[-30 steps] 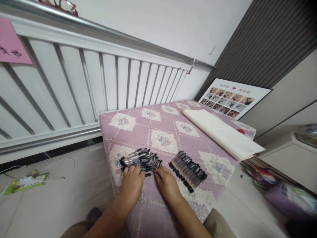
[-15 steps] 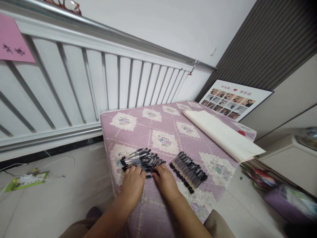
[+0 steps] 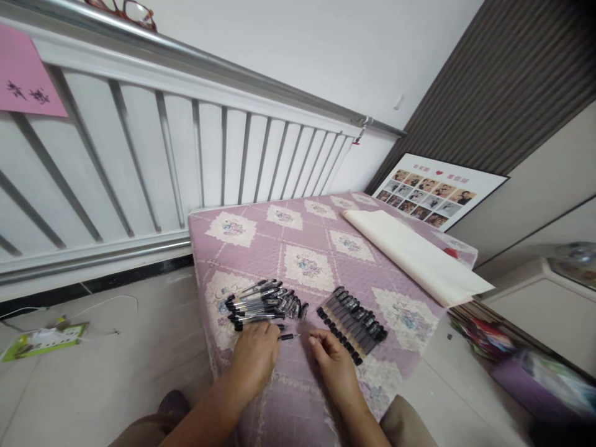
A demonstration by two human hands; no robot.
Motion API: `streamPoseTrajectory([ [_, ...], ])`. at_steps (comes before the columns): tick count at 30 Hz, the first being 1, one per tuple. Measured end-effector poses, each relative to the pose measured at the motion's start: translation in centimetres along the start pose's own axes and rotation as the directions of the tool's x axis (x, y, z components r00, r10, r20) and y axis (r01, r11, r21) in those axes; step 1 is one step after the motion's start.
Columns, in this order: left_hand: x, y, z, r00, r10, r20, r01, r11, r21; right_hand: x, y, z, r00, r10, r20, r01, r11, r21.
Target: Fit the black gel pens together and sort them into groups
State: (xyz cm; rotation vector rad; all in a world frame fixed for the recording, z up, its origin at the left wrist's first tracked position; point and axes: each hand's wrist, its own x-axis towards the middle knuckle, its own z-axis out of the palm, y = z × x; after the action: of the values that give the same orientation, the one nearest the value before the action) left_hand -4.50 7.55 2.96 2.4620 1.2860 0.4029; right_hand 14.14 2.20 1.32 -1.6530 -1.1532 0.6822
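Head view: the left hand curls its fingers round a black pen, thin tip bare, beside the messy pens on the flowered cloth. The right hand has bent fingers near that tip; I can't tell if they pinch anything. Best hold the pen still and keep its tip off the cloth

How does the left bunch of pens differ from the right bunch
The left bunch overlaps in a loose heap; the right bunch lies side by side. The left bunch points at mixed angles, while the right bunch is nearly parallel. Both show black ends and rest on purple flowered cloth.
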Motion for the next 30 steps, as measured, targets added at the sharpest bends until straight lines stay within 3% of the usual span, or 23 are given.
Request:
streamPoseTrajectory([
  [4, -0.12, 0.22, 0.29, 1.000, -0.021, 0.018, 0.023, 0.989, -0.149, -0.53, 0.33, -0.81, 0.993, 0.109, 0.041, -0.113, 0.986, 0.119],
  [9, 0.04, 0.21, 0.28, 0.999, -0.012, 0.052, 0.023, 0.975, -0.221, -0.36, -0.08, -0.92, 0.989, 0.100, 0.113, -0.118, 0.979, 0.165],
  [24, 0.02, -0.11, 0.26, 0.996, 0.070, 0.050, -0.057, 0.973, -0.226, -0.35, -0.16, -0.87, 0.976, 0.065, 0.206, -0.100, 0.982, 0.162],
  [30, 0.03, -0.05, -0.10, 0.996, 0.071, 0.053, -0.057, 0.970, -0.237, -0.26, 0.67, -0.82, 0.983, 0.113, 0.147, -0.148, 0.958, 0.247],
])
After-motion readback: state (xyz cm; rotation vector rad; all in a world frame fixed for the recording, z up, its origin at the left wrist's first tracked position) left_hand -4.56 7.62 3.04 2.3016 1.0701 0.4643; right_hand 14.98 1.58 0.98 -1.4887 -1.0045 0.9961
